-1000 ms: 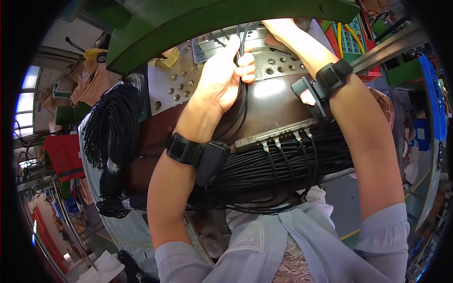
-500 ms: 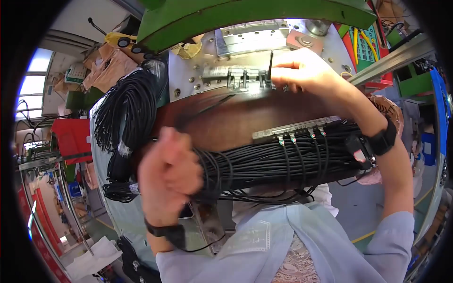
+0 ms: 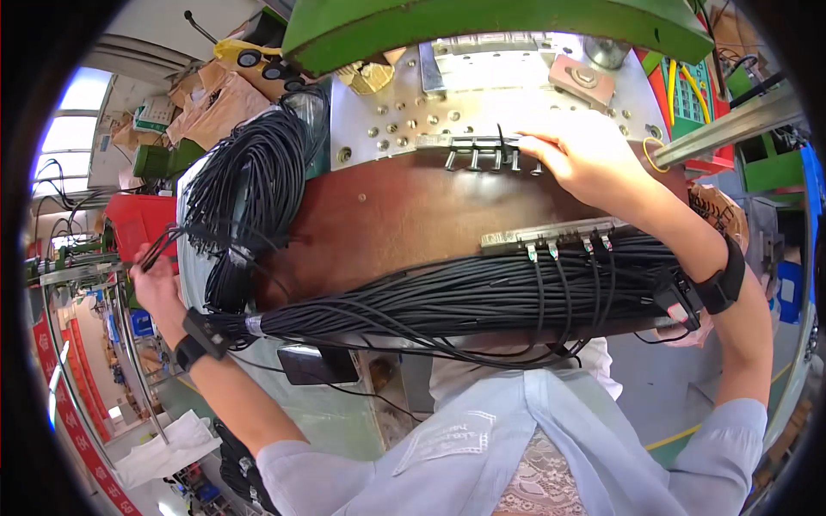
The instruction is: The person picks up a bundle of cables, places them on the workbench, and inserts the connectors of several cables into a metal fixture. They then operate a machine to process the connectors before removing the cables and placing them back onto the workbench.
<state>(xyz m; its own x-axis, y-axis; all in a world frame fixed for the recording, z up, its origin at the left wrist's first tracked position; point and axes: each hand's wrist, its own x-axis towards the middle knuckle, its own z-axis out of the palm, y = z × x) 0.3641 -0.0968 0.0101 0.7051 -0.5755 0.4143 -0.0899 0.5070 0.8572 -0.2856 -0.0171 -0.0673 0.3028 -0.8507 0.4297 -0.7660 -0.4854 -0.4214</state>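
Observation:
My left hand [image 3: 155,279] is out at the far left, its fingers closed on a few thin black cables [image 3: 191,234]. At the top of the brown board, my right hand [image 3: 589,159] closes thumb and fingers on the right end of a metal mould bar [image 3: 434,141]. Several short pins stick out of the bar toward me, and a thin black piece stands up by my fingertips. A second metal bar [image 3: 508,238] lies nearer to me on a thick bundle of black cables [image 3: 447,297]; several cables with light-coloured connectors [image 3: 553,252] come out of it.
A steel plate with holes [image 3: 383,129] lies behind the brown board [image 3: 361,228], under a green machine frame [image 3: 499,34]. More looped black cables [image 3: 249,163] are piled at the left. A red box [image 3: 142,219] stands beyond my left hand. A phone-like dark slab [image 3: 317,365] lies near me.
My left hand has swung from the near middle out to the far left and now shows cables in it. My right hand stays at the mould bar, which has come into sharper view.

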